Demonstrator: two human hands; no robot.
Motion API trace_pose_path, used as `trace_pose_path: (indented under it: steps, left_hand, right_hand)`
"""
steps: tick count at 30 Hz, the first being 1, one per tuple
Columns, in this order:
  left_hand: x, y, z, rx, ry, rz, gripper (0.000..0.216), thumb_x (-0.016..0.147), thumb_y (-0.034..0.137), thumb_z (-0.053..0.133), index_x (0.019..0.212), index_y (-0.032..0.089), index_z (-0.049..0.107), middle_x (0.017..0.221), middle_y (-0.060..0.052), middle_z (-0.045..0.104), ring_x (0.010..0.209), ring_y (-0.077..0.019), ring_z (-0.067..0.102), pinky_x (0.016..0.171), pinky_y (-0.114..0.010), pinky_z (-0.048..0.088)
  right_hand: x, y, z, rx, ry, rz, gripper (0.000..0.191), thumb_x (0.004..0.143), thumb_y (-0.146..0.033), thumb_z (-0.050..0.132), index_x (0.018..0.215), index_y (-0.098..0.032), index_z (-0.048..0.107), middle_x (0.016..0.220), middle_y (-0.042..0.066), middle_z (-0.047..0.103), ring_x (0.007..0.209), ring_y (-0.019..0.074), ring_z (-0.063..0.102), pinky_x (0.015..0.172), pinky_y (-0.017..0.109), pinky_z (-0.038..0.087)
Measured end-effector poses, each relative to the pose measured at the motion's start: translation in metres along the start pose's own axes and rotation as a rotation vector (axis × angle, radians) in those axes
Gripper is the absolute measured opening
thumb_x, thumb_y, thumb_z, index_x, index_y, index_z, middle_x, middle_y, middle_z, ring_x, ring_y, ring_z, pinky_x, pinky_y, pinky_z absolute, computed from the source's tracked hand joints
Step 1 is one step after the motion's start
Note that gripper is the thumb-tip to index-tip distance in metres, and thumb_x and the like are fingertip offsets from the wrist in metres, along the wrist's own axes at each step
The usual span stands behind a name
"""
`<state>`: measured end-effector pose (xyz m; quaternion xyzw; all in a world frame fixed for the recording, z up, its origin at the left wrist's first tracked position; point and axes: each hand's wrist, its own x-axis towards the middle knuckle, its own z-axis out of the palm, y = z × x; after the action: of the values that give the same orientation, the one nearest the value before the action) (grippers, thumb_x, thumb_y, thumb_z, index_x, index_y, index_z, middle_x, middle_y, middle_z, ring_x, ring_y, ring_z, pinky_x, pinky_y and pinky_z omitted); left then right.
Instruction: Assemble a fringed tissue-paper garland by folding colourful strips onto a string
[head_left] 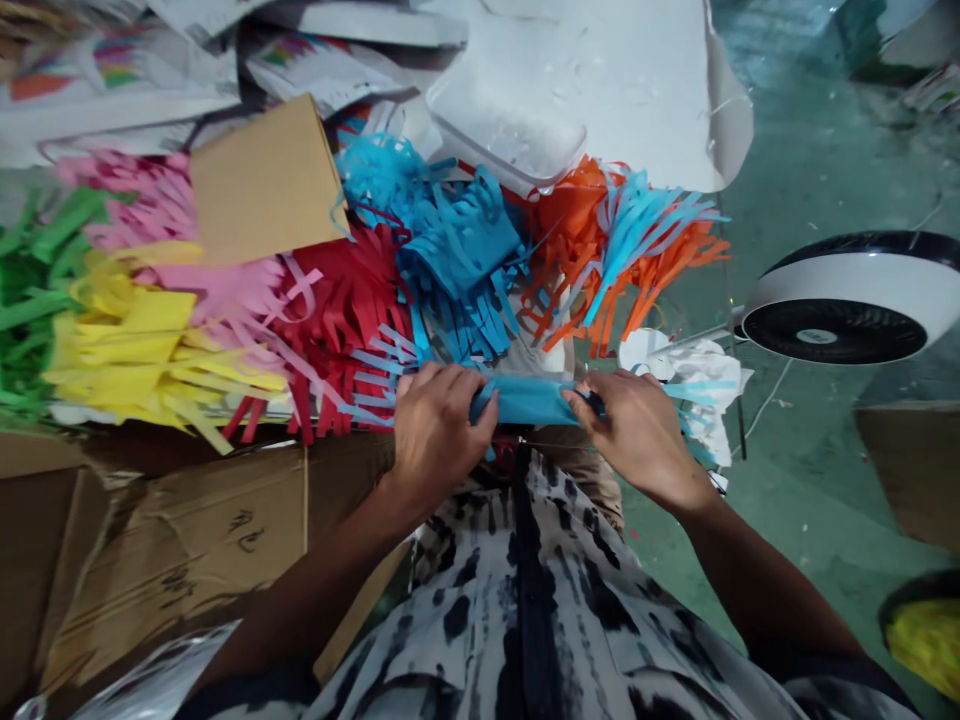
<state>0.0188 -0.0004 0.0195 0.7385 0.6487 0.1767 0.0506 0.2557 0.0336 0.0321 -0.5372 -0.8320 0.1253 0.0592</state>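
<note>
Between both hands, above the lap at the near side of the worktop [645, 90], a blue band [529, 400] of paper-like material, pulled lengthwise, with loose fringe [367, 410] sticking out past each end. Left hand [442, 420] curled round one end, right hand [637, 430] round the other, thumbs on the near side: a closed grip on the band at both ends. Fringe already cut, by the look of it; middle seemingly folded or rolled, no tie visible, so probably unfinished. Just beyond, fringed bunches in blue [461, 250], red [337, 310] and orange [652, 285]; farther left, pink [232, 300], yellow [135, 340] and green [37, 290]. Behind, a clear plastic tub [510, 130]; off right, a white fan [840, 300].
</note>
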Motion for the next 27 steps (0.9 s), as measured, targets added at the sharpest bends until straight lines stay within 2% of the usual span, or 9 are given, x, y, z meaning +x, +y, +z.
trace_pose_path:
  steps: [8, 10, 12, 14, 16, 19, 22, 24, 27]
  left_hand:
    - [-0.004, -0.005, 0.004, -0.081, -0.003, -0.023, 0.013, 0.095, 0.032, 0.073, 0.088, 0.023, 0.066, 0.091, -0.002, 0.074, 0.092, -0.0276, 0.063, 0.082, -0.042, 0.04]
    - [-0.005, -0.004, 0.005, -0.1, 0.016, -0.032, 0.011, 0.095, 0.032, 0.073, 0.095, 0.023, 0.068, 0.094, -0.003, 0.075, 0.093, -0.0273, 0.064, 0.083, -0.043, 0.042]
    - [-0.006, -0.005, 0.006, -0.113, 0.047, -0.024, 0.018, 0.095, 0.031, 0.074, 0.11, 0.022, 0.069, 0.105, -0.006, 0.076, 0.099, -0.0278, 0.065, 0.087, -0.044, 0.044]
    - [-0.008, -0.006, 0.007, -0.097, 0.095, 0.047, 0.032, 0.096, 0.028, 0.073, 0.127, 0.023, 0.067, 0.119, -0.009, 0.074, 0.109, -0.029, 0.064, 0.096, -0.046, 0.045]
    - [-0.009, -0.007, 0.008, -0.055, 0.152, 0.177, 0.042, 0.098, 0.022, 0.07, 0.139, 0.029, 0.064, 0.129, -0.009, 0.071, 0.12, -0.0294, 0.061, 0.107, -0.05, 0.043]
    - [-0.01, -0.008, 0.009, -0.001, 0.19, 0.392, 0.048, 0.1, 0.015, 0.066, 0.144, 0.036, 0.061, 0.136, -0.003, 0.072, 0.129, -0.0261, 0.059, 0.124, -0.055, 0.031]
    - [-0.01, -0.008, 0.007, -0.012, 0.109, 0.555, 0.044, 0.104, 0.014, 0.06, 0.143, 0.034, 0.061, 0.138, 0.002, 0.073, 0.136, -0.0236, 0.059, 0.134, -0.061, 0.012]
    - [-0.009, -0.007, 0.002, -0.036, -0.002, 0.579, 0.043, 0.105, 0.011, 0.055, 0.142, 0.032, 0.062, 0.139, 0.001, 0.072, 0.138, -0.0249, 0.059, 0.133, -0.069, 0.004]
    - [-0.009, -0.003, -0.004, -0.065, -0.108, 0.537, 0.044, 0.104, 0.01, 0.053, 0.14, 0.031, 0.064, 0.14, -0.003, 0.072, 0.14, -0.0298, 0.06, 0.129, -0.078, 0.003]
  right_hand:
    - [0.006, -0.002, -0.004, -0.092, -0.06, 0.019, 0.03, 0.106, -0.042, 0.055, 0.09, -0.019, 0.067, 0.086, 0.008, 0.074, 0.085, 0.0276, 0.07, 0.076, 0.036, 0.033]
    - [0.008, -0.003, -0.006, -0.099, -0.082, 0.03, 0.029, 0.105, -0.042, 0.056, 0.091, -0.019, 0.068, 0.086, 0.008, 0.075, 0.083, 0.0273, 0.07, 0.074, 0.036, 0.032]
    - [0.01, -0.004, -0.008, -0.105, -0.104, 0.049, 0.027, 0.104, -0.041, 0.057, 0.094, -0.019, 0.069, 0.086, 0.009, 0.075, 0.082, 0.0269, 0.07, 0.072, 0.035, 0.032]
    - [0.012, -0.005, -0.009, -0.106, -0.124, 0.067, 0.026, 0.103, -0.04, 0.058, 0.095, -0.019, 0.07, 0.087, 0.009, 0.076, 0.082, 0.0267, 0.07, 0.07, 0.035, 0.031]
    - [0.013, -0.004, -0.009, -0.105, -0.14, 0.078, 0.026, 0.103, -0.04, 0.058, 0.097, -0.018, 0.071, 0.088, 0.009, 0.077, 0.081, 0.0267, 0.07, 0.068, 0.035, 0.031]
    - [0.014, -0.002, -0.006, -0.092, -0.151, 0.091, 0.028, 0.102, -0.042, 0.057, 0.099, -0.019, 0.071, 0.09, 0.01, 0.078, 0.08, 0.0267, 0.069, 0.068, 0.035, 0.032]
    - [0.014, -0.001, -0.004, -0.088, -0.126, 0.106, 0.032, 0.103, -0.045, 0.054, 0.097, -0.02, 0.072, 0.087, 0.009, 0.078, 0.079, 0.0271, 0.068, 0.068, 0.036, 0.033]
    - [0.009, -0.004, -0.003, -0.123, -0.054, 0.097, 0.035, 0.105, -0.045, 0.051, 0.1, -0.018, 0.073, 0.093, 0.013, 0.078, 0.089, 0.0306, 0.069, 0.074, 0.039, 0.037]
    - [-0.007, -0.013, -0.002, -0.174, 0.127, 0.004, 0.034, 0.106, -0.037, 0.05, 0.126, -0.018, 0.07, 0.128, 0.017, 0.074, 0.123, 0.0375, 0.061, 0.094, 0.048, 0.038]
